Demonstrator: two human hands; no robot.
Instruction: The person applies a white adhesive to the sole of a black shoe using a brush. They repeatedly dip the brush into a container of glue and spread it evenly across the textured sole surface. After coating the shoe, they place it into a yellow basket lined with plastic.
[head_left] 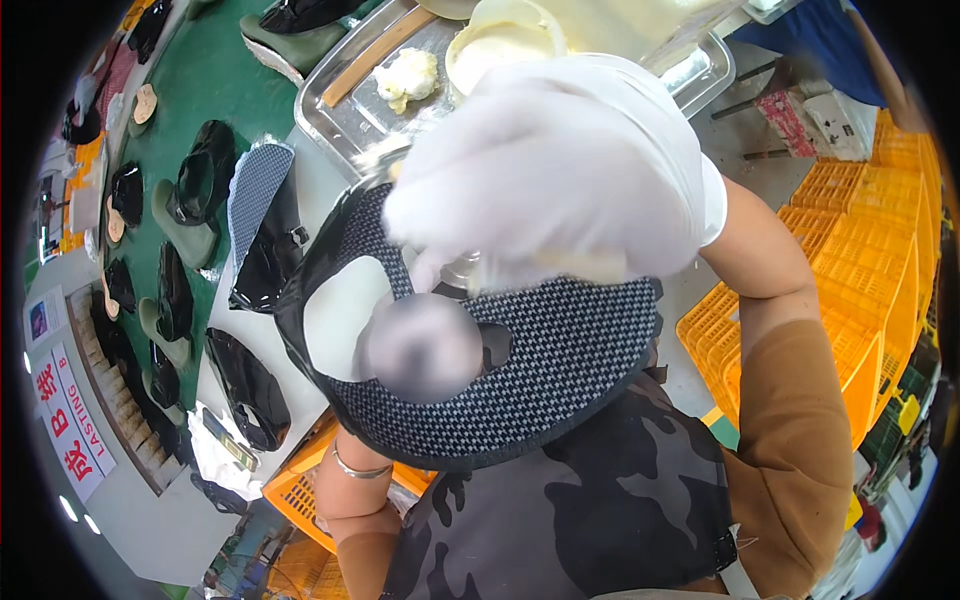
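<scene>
A large black shoe upper point(560, 370) with a black-and-grey houndstooth lining faces up close in front of me; a pale, smooth piece point(345, 310) shows in its left part. My right hand point(550, 170), in a loose white glove, hangs over its far side, curled and blurred by motion. Under the glove's lower edge a pale, yellowish bit shows, too smeared to name. My left forearm, with a silver bangle point(360, 468), runs up beneath the upper, which hides my left hand. A round blurred patch covers the middle of the upper.
Beyond the hands, a metal tray point(315, 110) holds a white bowl point(500, 45), a crumpled cream lump point(408, 78) and a wooden strip point(375, 55). Black shoe parts and soles line the green belt point(240, 95) at left. Orange crates point(850, 270) stack up at right.
</scene>
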